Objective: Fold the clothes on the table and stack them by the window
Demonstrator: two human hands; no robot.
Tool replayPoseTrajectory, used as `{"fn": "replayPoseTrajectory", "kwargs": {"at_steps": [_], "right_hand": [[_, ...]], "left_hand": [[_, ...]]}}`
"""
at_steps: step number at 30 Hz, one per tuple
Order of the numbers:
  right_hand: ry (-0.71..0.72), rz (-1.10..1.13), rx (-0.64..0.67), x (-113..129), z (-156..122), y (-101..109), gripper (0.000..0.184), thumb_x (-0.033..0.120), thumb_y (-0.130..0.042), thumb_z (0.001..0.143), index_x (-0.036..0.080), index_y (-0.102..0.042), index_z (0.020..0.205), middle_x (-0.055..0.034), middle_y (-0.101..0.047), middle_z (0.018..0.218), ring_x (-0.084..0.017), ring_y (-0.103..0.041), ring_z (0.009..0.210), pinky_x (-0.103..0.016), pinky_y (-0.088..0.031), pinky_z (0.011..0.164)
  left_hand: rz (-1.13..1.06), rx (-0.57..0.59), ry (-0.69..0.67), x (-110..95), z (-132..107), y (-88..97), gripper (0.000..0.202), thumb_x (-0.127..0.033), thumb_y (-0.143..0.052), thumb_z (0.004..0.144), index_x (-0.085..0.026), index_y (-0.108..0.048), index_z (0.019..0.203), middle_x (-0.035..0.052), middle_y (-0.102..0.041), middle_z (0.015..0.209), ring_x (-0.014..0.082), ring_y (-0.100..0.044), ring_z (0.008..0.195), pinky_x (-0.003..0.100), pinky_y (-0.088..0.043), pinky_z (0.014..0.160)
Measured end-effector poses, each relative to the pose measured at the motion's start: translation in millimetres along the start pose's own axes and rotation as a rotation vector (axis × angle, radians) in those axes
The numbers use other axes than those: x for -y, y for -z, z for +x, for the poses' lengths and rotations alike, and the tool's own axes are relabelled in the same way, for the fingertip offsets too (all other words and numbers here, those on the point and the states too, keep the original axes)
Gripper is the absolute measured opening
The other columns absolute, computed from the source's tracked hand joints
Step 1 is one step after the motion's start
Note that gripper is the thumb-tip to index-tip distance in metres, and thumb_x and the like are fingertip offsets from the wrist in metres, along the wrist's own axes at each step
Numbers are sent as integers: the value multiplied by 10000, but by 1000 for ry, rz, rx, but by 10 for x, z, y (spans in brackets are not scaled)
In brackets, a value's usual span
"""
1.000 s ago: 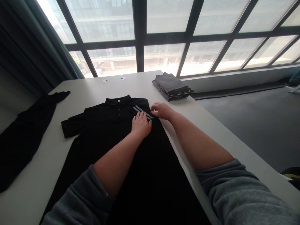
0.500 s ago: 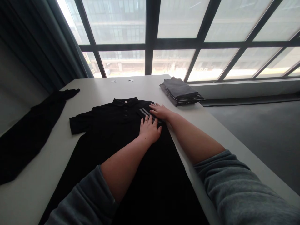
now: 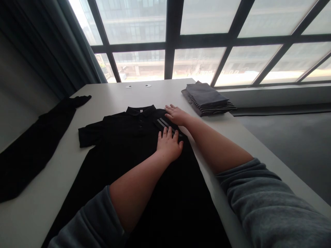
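A black polo shirt (image 3: 121,151) lies flat on the white table, its collar at the far end. Its left-hand sleeve sticks out to the side, while the right-hand sleeve, with two grey stripes, is folded inward over the chest. My left hand (image 3: 169,144) rests palm down with spread fingers on the folded sleeve's lower part. At the shirt's right shoulder edge lies my right hand (image 3: 177,115), fingers extended and flat. Neither hand grips the fabric. The shirt's lower end is partly hidden by my left arm and runs out of view.
A stack of folded grey clothes (image 3: 208,98) sits by the table's far right edge. Another black garment (image 3: 38,144) lies along the left side. Two round white fittings are set in the far tabletop (image 3: 108,96). Beyond stand windows and a dark curtain (image 3: 51,44).
My right hand has shifted slightly up toward the shoulder edge, uncovering more of the striped sleeve. My left hand stays on the sleeve. The view has turned slightly.
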State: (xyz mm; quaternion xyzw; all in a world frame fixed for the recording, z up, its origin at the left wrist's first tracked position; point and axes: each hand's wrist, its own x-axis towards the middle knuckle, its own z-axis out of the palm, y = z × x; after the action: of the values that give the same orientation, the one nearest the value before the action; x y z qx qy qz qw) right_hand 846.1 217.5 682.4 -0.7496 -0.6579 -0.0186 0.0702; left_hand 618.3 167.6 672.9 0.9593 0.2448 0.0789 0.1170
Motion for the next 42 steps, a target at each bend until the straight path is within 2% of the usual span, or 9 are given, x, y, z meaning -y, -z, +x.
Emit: {"fn": "replayPoseTrajectory", "kwargs": {"at_steps": [4,10,14,18,22,25,29,35,42], "right_hand": [[190,9,148,174,102,-102,630,506,-373,1100,209,-435,1652,-107,-324,1736,-300,-243,1634,-510,-183,1327],[-109,47,130,-2,80,-68,680,551,-327,1092,218,-375,1683,-82,-237,1766,-343,-180,1647,-583,-153,1328],[-156,-7,79,-33,64,3,647,543,-334,1096,230,-436,1654,-77,-283,1754,-394,-159,1643,-648,-134,1309],[-2,-29,8,140,124,19,646,522,-372,1098,188,-446,1646,-112,-303,1744,-366,-176,1644,-599,-129,1323],[214,34,164,299,251,-43,595,500,-394,1102,211,-503,1611,-99,-322,1736,-313,-240,1634,-516,-187,1327],[182,24,227,273,351,-108,645,525,-393,1092,216,-430,1657,-84,-246,1760,-302,-164,1651,-510,-148,1338],[31,37,183,124,466,-150,730,587,-373,1071,220,-335,1701,-75,-224,1765,-297,-166,1651,-520,-93,1351],[-20,79,86,-62,460,-89,747,583,-289,1089,163,-311,1705,-102,-198,1773,-322,-111,1659,-559,-94,1341],[-110,172,-153,-341,-140,142,868,669,-106,1087,84,-280,1704,-147,-198,1778,-281,-93,1664,-446,-117,1352]], "left_hand": [[4,-10,3,8,10,-15,677,-521,-411,1050,-207,-416,1649,127,-319,1752,360,-198,1644,573,-186,1329],[10,17,-3,8,16,-11,700,-524,-393,1056,-182,-385,1667,138,-259,1772,364,-182,1649,575,-163,1333],[4,10,3,4,11,-9,688,-536,-393,1052,-219,-395,1662,104,-287,1767,349,-184,1651,565,-168,1335],[-11,15,2,8,15,-13,707,-531,-398,1050,-187,-382,1669,134,-258,1772,365,-168,1653,575,-160,1336],[-20,17,4,11,17,-5,702,-524,-396,1048,-185,-389,1663,135,-264,1771,362,-168,1653,593,-170,1332],[-23,17,2,8,11,1,703,-524,-398,1046,-179,-397,1659,139,-258,1772,359,-162,1654,586,-169,1335],[-20,20,5,6,3,-12,708,-531,-392,1050,-191,-380,1670,125,-241,1779,359,-161,1655,579,-162,1339],[-11,12,5,19,7,-33,704,-541,-394,1045,-217,-386,1670,95,-262,1775,338,-175,1655,564,-174,1340],[-32,16,-6,41,25,-44,717,-554,-384,1043,-206,-388,1669,116,-253,1774,336,-169,1657,558,-156,1341]]}}
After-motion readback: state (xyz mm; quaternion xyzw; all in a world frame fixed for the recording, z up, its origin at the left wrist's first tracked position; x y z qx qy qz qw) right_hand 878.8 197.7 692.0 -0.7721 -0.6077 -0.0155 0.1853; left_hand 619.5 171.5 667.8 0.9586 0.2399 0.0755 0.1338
